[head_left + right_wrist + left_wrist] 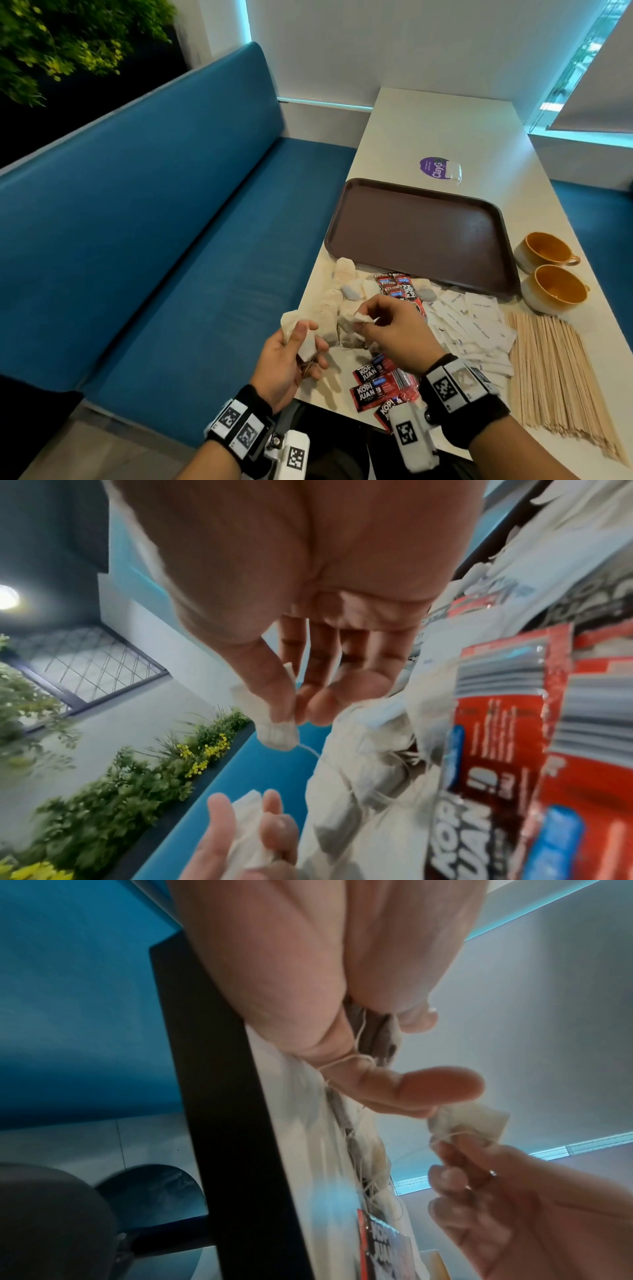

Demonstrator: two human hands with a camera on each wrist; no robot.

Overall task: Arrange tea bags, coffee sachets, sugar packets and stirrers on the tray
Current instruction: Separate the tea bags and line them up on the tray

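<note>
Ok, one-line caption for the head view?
Both hands hold tea bags beside an empty brown tray.

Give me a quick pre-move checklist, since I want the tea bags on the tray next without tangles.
1. Left hand grips tea bags: ok.
2. Right hand pinches one tea bag tag: ok.
3. String free of the pile: cannot tell; strings look tangled.
4. Tray bare and ready: ok.
5. Path to tray unblocked: ok; the two cups stand beside its right edge.
6. Coffee sachets, sugar packets, stirrers on the tray: not ok.
</note>
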